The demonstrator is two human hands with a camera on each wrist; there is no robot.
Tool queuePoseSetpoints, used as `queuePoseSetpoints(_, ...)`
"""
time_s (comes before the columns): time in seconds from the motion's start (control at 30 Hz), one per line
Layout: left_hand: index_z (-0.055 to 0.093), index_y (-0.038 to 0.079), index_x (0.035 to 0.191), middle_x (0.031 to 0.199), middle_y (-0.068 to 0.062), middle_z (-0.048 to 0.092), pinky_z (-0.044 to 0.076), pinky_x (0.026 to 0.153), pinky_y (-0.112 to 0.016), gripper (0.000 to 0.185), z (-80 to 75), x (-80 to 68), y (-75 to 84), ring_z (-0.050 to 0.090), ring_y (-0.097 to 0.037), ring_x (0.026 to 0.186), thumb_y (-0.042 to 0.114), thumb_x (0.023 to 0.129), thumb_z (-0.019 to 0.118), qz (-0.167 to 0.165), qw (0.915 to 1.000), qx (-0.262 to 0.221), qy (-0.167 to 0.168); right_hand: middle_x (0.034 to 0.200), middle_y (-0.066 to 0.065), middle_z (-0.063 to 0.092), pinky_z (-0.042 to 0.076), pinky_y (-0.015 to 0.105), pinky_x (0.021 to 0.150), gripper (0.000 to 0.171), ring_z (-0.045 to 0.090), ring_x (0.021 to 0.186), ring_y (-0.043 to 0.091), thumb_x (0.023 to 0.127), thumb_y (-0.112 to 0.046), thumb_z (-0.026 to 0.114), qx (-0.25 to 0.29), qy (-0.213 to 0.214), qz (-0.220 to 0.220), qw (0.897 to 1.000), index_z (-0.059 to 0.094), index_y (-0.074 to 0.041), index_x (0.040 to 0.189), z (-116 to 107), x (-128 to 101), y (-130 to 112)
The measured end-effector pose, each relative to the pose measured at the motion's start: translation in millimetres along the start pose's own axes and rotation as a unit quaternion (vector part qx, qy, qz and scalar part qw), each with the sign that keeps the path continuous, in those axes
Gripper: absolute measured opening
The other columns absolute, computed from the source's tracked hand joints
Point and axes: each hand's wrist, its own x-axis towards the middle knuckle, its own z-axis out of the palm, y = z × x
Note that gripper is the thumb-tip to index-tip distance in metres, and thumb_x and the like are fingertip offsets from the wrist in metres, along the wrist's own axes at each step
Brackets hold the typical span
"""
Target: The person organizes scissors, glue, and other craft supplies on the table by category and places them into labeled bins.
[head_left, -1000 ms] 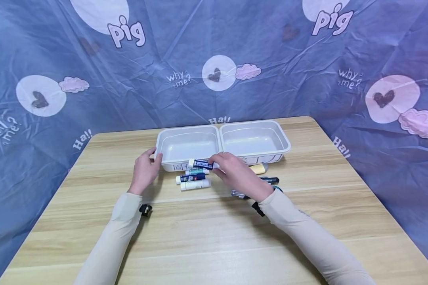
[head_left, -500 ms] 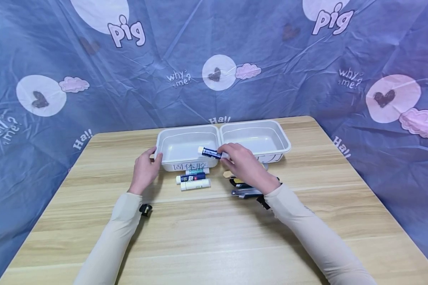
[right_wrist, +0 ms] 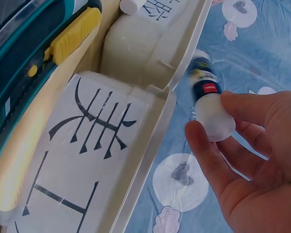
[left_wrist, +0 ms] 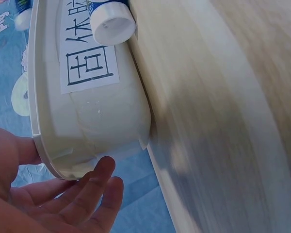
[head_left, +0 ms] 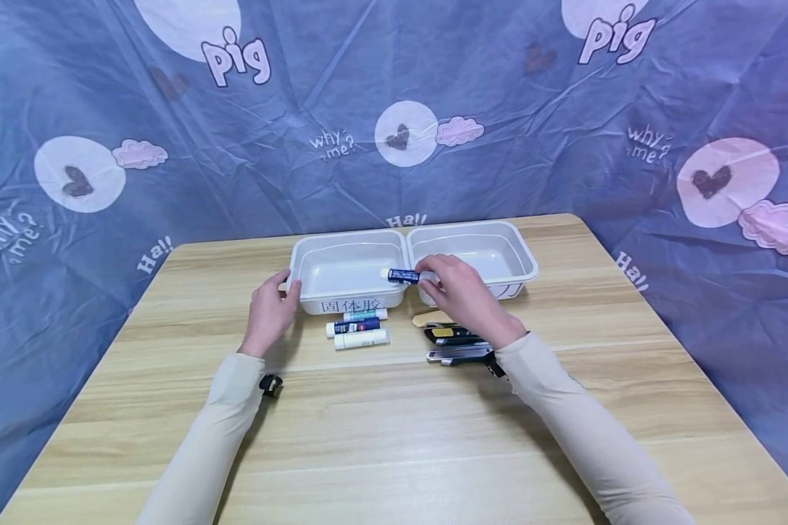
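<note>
Left hand (head_left: 269,313) is gripping the left white plastic tub (head_left: 341,273), right hand (head_left: 462,295) end-pinching a blue-white cylindrical stick (head_left: 403,276), risking slippage.

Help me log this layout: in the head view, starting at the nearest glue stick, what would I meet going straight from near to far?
White glue stick → dark blue glue stick → green-labelled glue stick → left tray → blue patterned backdrop.
</note>
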Motion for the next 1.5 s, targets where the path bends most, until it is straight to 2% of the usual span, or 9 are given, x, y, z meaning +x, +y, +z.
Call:
queuePoseSetpoints(0.3,0.044,-0.01,0.149,0.144,-0.028,0.055,0.061,0.086,-0.05,0.053,-0.3,-0.9,-0.5,0.069,-0.043,0.111,0.022,0.106,0.05,0.002,1.0,0.005,0.002,0.103,0.011,0.072,0.057,0.041,0.079,0.014,0.066,0.091,0.026,0.095,-0.008,0.072,0.007,0.003,0.017,1.0,0.071,-0.004,0.108,0.5,0.3,2.5)
queuePoseSetpoints(0.57,0.044,-0.009,0.149,0.144,-0.027,0.055,0.061,0.086,-0.05,0.053,0.1,-0.9,0.0,0.069,-0.042,0.11,0.023,0.106,0.05,0.0,1.0,0.005,0.002,0.113,0.01,0.071,0.061,0.039,0.081,0.016,0.072,0.092,0.024,0.096,-0.01,0.071,0.01,0.004,0.036,0.999,0.073,-0.005,0.111,2.6,1.6,3.1)
queuePoseSetpoints(0.87,0.043,-0.008,0.15,0.146,-0.027,0.054,0.06,0.087,-0.05,0.054,0.0,-0.9,0.8,0.069,-0.043,0.11,0.024,0.107,0.049,0.003,1.0,0.005,-0.002,0.118,0.01,0.071,0.061,0.036,0.081,0.021,0.072,0.089,0.021,0.097,-0.008,0.07,0.009,-0.002,0.031,0.999,0.073,-0.005,0.118,4.1,2.6,5.0)
queuePoseSetpoints(1.23,0.043,-0.009,0.149,0.147,-0.027,0.053,0.06,0.086,-0.05,0.053,-0.5,-1.1,1.7,0.069,-0.043,0.109,0.022,0.107,0.048,0.002,1.0,0.007,-0.004,0.121,0.012,0.071,0.059,0.038,0.082,0.025,0.07,0.09,0.023,0.096,-0.004,0.069,0.001,-0.001,0.023,1.0,0.072,-0.003,0.12,1.8,3.6,4.9)
queuePoseSetpoints(1.5,0.043,-0.008,0.15,0.147,-0.027,0.053,0.061,0.085,-0.049,0.053,1.0,-0.6,0.7,0.069,-0.042,0.108,0.023,0.107,0.048,0.001,1.0,0.007,-0.002,0.12,0.012,0.072,0.059,0.035,0.079,0.025,0.07,0.087,0.021,0.096,-0.005,0.069,0.002,-0.008,0.024,1.0,0.072,-0.003,0.12,2.6,3.2,5.1)
